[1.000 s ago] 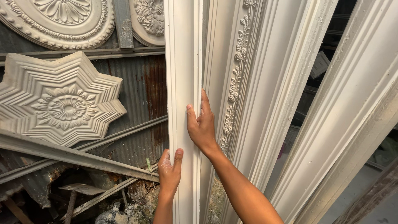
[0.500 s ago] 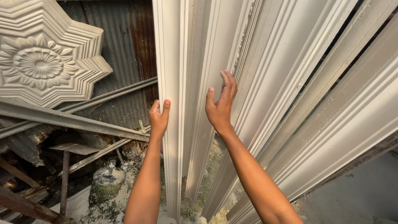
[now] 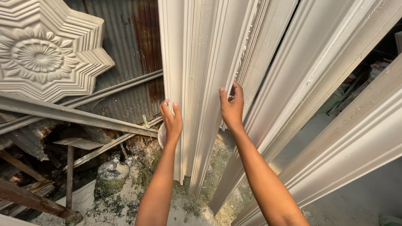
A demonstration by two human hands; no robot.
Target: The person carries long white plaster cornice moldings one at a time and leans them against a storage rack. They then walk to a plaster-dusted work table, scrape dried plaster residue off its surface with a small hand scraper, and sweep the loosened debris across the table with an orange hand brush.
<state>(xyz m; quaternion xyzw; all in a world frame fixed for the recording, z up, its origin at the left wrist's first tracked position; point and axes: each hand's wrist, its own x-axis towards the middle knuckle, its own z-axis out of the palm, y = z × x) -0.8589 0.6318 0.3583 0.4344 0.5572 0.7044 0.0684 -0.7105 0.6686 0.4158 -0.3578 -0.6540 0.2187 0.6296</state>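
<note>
Both hands grip one long white plaster cornice moulding point(image 3: 197, 83) that stands upright among others leaning on a rusty corrugated wall point(image 3: 134, 50): left hand point(image 3: 171, 121) wrapped on its left edge, right hand point(image 3: 231, 106) clasping the right. Its foot rests on the rubble-strewn ground point(image 3: 138, 196), not yet lifted clear.

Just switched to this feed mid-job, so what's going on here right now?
A person is gripping an upright white moulding strip with both hands. The left hand wraps its left edge, and the right hand hooks fingers around its right edge. More mouldings lean beside it on the right. The strip's foot rests on dusty ground. A star-shaped plaster medallion leans against a rusty corrugated wall on the left.
</note>
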